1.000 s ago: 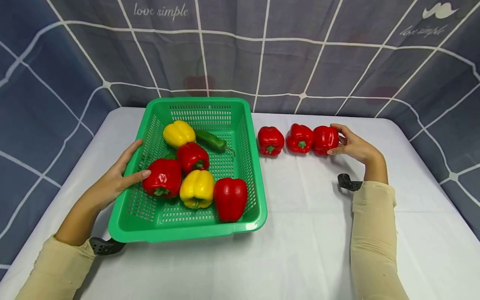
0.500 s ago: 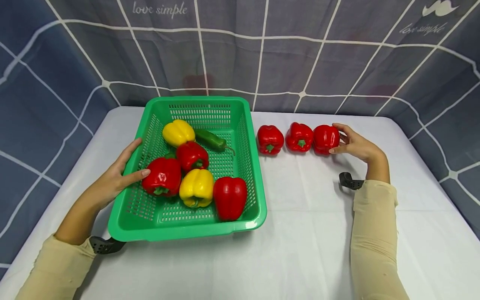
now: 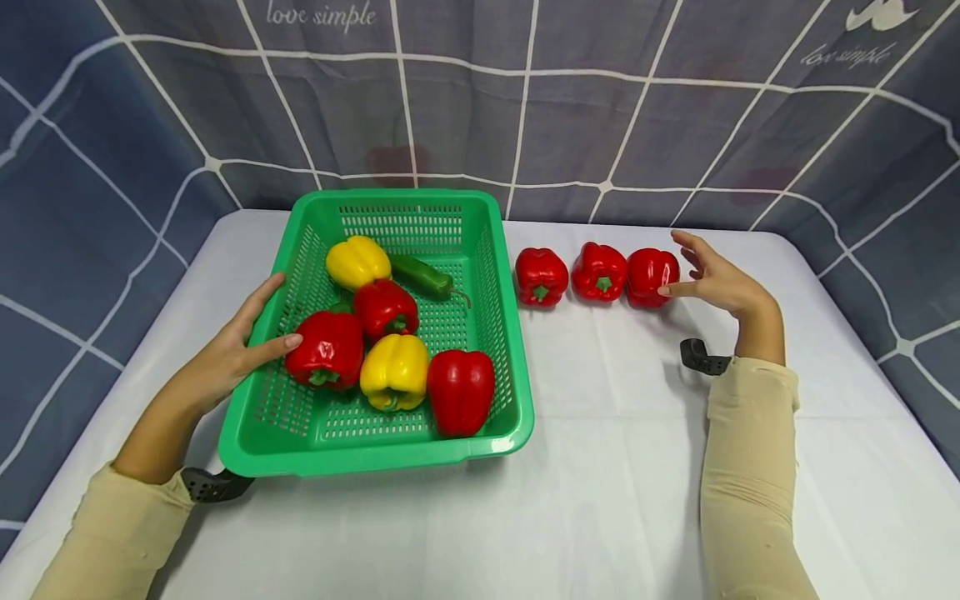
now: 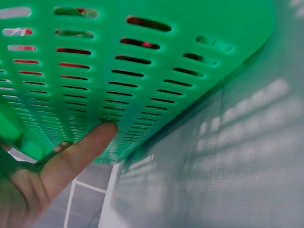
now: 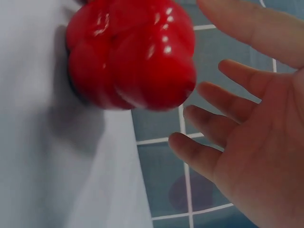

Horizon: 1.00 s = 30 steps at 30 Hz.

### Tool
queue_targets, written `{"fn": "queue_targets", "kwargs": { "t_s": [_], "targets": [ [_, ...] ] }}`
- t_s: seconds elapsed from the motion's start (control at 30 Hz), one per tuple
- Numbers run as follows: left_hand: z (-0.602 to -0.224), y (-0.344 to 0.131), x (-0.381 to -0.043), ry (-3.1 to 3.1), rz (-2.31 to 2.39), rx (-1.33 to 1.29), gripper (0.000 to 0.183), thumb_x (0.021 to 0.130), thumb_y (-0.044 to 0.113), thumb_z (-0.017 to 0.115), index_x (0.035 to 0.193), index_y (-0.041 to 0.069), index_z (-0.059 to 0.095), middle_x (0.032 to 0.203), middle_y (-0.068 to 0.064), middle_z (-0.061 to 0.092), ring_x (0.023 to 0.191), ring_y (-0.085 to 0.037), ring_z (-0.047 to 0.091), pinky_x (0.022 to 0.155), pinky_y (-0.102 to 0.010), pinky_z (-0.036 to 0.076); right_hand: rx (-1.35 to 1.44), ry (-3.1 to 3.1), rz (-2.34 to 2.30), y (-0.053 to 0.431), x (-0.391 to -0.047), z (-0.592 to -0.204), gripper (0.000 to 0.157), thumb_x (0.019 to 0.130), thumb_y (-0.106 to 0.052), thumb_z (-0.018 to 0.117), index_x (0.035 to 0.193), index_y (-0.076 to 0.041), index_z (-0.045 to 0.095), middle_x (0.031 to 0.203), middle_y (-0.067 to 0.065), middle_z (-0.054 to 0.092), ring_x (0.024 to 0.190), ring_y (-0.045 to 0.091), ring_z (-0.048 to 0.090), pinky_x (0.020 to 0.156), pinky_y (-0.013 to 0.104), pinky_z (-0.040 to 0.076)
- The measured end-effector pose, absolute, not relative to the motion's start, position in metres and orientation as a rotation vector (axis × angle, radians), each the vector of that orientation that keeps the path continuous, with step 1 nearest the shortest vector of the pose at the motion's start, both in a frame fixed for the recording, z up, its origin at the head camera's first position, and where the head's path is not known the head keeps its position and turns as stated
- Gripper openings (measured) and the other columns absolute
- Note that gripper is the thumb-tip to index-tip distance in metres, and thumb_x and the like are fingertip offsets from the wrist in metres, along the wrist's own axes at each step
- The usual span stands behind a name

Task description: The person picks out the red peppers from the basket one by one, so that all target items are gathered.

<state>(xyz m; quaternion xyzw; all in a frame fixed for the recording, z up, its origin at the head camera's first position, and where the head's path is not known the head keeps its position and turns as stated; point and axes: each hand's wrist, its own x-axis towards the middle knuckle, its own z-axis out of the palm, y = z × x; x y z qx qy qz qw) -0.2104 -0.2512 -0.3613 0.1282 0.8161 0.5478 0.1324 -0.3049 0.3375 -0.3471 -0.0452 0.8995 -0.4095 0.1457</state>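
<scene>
My left hand (image 3: pixel 228 354) grips the left rim of a green plastic basket (image 3: pixel 375 460), thumb over the rim and fingers against the outer wall, as the left wrist view shows. Inside the basket lie red bell peppers (image 3: pixel 327 348), yellow bell peppers (image 3: pixel 394 372) and a long green pepper (image 3: pixel 422 277). To the right, three red bell peppers stand in a row: the left one (image 3: pixel 542 277), the middle one (image 3: pixel 599 272) and the right one (image 3: pixel 651 277). Just beside the right one, my right hand (image 3: pixel 720 279) is spread with fingers apart, holding nothing; the right wrist view shows its palm facing the pepper (image 5: pixel 133 57).
A white cloth (image 3: pixel 607 483) covers the table, reaching in front of the basket and around the row. Dark grey-blue curtain fabric (image 3: pixel 480 117) with white grid lines rises behind and at both sides. Black bands (image 3: pixel 703 358) sit at both wrists.
My right hand has let go of the rightmost red bell pepper, its fingers spreading and drawing slightly right. The pepper stays in the row. My left hand keeps its place on the basket.
</scene>
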Motion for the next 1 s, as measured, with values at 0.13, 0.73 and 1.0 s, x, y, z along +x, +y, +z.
{"fn": "queue_targets", "kwargs": {
  "t_s": [0.13,0.73,1.0],
  "targets": [
    [-0.359,-0.25,-0.212,2.368,1.58,0.364,0.077,0.093,0.015,0.049,0.146,0.033,-0.003,0.154,-0.001,-0.01,0.134,-0.029,0.011,0.084,-0.002,0.034,-0.119,2.65,-1.114,0.331,-0.303,-0.34,0.095,0.081,-0.019,0.067,0.148,-0.019,0.0,0.154,0.008,-0.004,0.14,0.034,-0.002,0.106,0.061,0.013],
    [-0.357,-0.249,-0.213,2.326,1.614,0.377,0.077,0.094,0.013,0.048,0.146,0.031,-0.005,0.153,-0.009,-0.008,0.124,-0.016,0.03,0.082,-0.006,0.042,-0.503,2.756,-0.983,0.263,-0.288,-0.307,0.091,0.077,-0.02,0.071,0.147,-0.023,0.013,0.152,0.007,0.01,0.138,0.031,0.009,0.103,0.065,0.017],
    [-0.357,-0.251,-0.21,2.313,1.62,0.357,0.077,0.094,0.014,0.048,0.146,0.032,-0.005,0.153,-0.01,-0.009,0.124,-0.017,0.03,0.082,-0.008,0.043,-0.619,2.755,-0.966,0.244,-0.282,-0.302,0.087,0.079,-0.018,0.069,0.147,-0.021,0.015,0.151,0.006,0.013,0.137,0.028,0.012,0.105,0.062,0.017]
  ]
}}
